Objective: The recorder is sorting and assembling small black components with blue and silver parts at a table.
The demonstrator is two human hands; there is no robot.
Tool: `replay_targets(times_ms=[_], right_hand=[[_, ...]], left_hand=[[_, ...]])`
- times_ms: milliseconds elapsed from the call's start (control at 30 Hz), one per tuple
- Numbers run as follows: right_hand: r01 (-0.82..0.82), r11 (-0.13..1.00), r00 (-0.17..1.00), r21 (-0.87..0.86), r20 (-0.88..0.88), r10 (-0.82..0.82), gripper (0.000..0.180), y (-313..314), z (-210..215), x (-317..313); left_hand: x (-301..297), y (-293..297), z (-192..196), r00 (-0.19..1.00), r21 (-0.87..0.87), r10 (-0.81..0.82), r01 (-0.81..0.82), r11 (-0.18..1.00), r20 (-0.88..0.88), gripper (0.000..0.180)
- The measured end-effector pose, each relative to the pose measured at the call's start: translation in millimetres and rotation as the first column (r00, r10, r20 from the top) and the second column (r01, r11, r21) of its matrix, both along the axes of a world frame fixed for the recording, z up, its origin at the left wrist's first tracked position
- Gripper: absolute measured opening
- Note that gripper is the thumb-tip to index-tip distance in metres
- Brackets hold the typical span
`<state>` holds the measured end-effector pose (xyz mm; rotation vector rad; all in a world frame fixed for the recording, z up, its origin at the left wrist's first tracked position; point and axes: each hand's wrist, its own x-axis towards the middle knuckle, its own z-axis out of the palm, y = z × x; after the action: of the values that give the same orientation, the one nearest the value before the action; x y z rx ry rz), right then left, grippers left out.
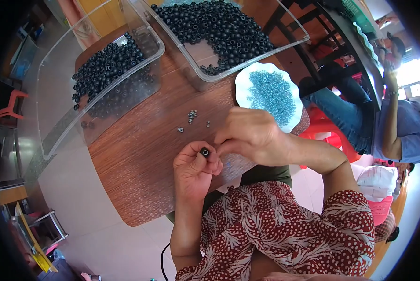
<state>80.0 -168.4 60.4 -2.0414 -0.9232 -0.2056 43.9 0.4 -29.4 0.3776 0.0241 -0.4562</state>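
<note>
Between the thumb and fingers of my left hand (193,171) is a small black round part (204,152), with its pale-rimmed hole facing up. Close by on the right, my right hand (254,136) is closed in a pinch, its fingertips by the left fingers; whatever it may hold is too small or hidden to name. Beyond the hands, a little cluster of small metal rings (192,116) lies on the brown table (135,187), with a single ring (180,129) nearer me. A white scalloped plate (241,89) heaped with tiny bluish translucent pieces (270,96) sits beyond my right hand.
Two clear plastic bins hold many black round parts: a left bin (161,49) and a larger far bin (191,63). A red stool (327,129) stands right of the table. Another person in jeans (341,110) sits at the right. A dark table (359,56) is beyond.
</note>
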Motion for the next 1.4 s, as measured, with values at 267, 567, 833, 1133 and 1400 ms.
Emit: replay_targets(times_ms=[267,567,833,1133,1400], right_hand=[[0.255,0.918,0.665,0.302,-0.744,0.06,0.012,-7.9,-11.1,-9.1],[0.488,0.716,0.28,0.499,-0.867,0.413,0.011,-10.1,-35.3,-15.2],[0.479,0.74,0.304,0.472,-0.88,0.364,0.011,-7.4,-33.3,-14.6],[0.44,0.788,0.506,0.431,-0.844,0.179,0.01,4.1,-29.4,-20.4],[0.387,0.822,0.616,0.417,-0.78,0.105,0.01,5.1,-31.0,-23.1]], left_hand=[[0.9,-0.4,2.6,1.0,0.045,0.0,-0.001,0.999,0.02,0.022],[0.7,0.0,-0.7,1.0,0.092,0.009,-0.009,0.996,0.002,0.025],[0.8,2.0,-1.1,1.0,0.101,0.006,-0.005,0.995,-0.01,0.025],[1.7,0.2,2.5,0.998,0.131,0.015,-0.008,0.991,-0.054,0.023],[0.7,-1.7,5.0,0.997,0.166,0.028,-0.015,0.986,-0.076,0.021]])
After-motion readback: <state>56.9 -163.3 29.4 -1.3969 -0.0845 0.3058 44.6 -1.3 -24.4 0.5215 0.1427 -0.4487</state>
